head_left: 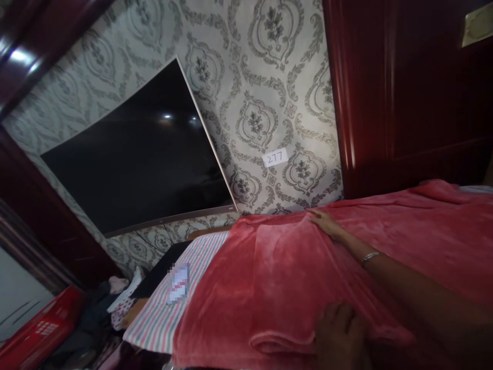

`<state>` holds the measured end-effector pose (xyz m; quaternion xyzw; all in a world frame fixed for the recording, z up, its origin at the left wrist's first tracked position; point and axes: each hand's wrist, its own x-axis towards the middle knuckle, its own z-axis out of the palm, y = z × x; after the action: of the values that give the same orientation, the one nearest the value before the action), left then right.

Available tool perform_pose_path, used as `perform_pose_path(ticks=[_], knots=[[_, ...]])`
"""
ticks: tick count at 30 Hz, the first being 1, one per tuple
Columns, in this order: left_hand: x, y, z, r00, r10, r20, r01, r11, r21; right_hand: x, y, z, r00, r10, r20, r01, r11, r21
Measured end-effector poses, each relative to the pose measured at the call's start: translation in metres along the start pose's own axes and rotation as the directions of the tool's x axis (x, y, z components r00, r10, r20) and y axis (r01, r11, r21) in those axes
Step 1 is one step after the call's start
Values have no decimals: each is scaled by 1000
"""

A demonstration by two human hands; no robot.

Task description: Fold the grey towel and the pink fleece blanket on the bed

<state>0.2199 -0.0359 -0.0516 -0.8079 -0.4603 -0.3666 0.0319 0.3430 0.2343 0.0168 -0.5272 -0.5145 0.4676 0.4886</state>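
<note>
A red plush blanket point(285, 267) lies spread over the surface before me, with a folded layer on top. My right hand point(325, 224), with a silver bracelet point(372, 256) on its wrist, rests at the far edge of that layer, fingers stretched out against the cloth. Closer to me, my left hand point(341, 331) is in shadow, its fingers curled at the near end of the fold beside a rolled edge. Its fingertips are partly hidden. A striped cloth point(208, 252) shows from under the blanket on the left.
A blurred-out card or phone point(178, 283) lies on the striped cloth. A wide black television point(150, 159) hangs on the patterned wall, near a paper label reading 277 point(275, 157). A red plastic basket point(42, 329) and clothes stand lower left. Dark red wood panelling point(416, 97) rises at right.
</note>
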Motion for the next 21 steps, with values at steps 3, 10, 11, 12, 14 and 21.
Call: perform_pose_path(ticks=[3, 10, 11, 12, 14, 21], knots=[[0, -2, 11, 997, 58, 42, -60, 997, 48, 4, 15, -15, 997, 28, -67, -34, 996, -84], [-8, -11, 30, 993, 116, 36, -119, 991, 69, 6, 41, -27, 999, -2, -34, -3, 989, -146], [-8, -10, 29, 992, 118, 32, -120, 991, 65, 8, 39, -25, 1000, -25, -13, 23, 989, -147], [-8, -9, 27, 992, 124, 7, -124, 990, 60, 9, 37, -23, 999, -52, 10, 53, 988, -148], [-7, -6, 22, 988, 132, -77, -130, 991, 33, 12, 33, -19, 993, -108, 54, 115, 982, -151], [2, 3, 1, 987, 141, -81, -145, 988, -53, -2, 39, -28, 991, -121, 65, 130, 978, -166]])
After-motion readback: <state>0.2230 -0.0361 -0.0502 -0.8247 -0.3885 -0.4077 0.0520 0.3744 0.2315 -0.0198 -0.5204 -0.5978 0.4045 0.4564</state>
